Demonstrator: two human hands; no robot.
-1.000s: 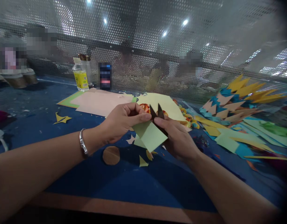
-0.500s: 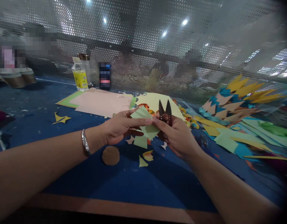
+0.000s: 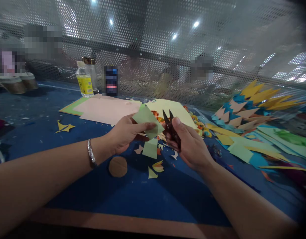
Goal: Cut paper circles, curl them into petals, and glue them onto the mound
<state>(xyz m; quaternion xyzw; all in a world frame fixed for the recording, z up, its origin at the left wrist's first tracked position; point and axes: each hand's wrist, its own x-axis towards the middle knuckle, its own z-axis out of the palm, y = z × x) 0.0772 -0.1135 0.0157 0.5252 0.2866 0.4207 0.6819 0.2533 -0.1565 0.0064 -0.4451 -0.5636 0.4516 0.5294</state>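
Note:
A light green square of paper (image 3: 148, 121) is pinched between the thumb and fingers of my left hand (image 3: 126, 132), which wears a silver bangle. My right hand (image 3: 184, 137) grips dark scissors (image 3: 168, 121), blades pointing up and slightly apart, just right of the paper. Below the hands, another green paper piece (image 3: 151, 148) lies on the table among small scraps. A round brown cardboard disc (image 3: 118, 166) rests nearer to me, with a yellow petal-shaped cutting (image 3: 158, 166) to its right.
Pink sheets (image 3: 105, 108) and a pale yellow sheet (image 3: 171, 106) lie behind the hands. A bottle with a yellow label (image 3: 84, 84) and a phone (image 3: 111, 81) stand farther back. At right are a spiky layered paper piece (image 3: 244, 109) and paper strips (image 3: 242, 149). A perforated metal screen (image 3: 143, 39) rises behind.
My right hand has let go of the green paper and closed around the scissors, whose blades have drawn closer together and moved left. The left hand has shifted slightly left with the paper.

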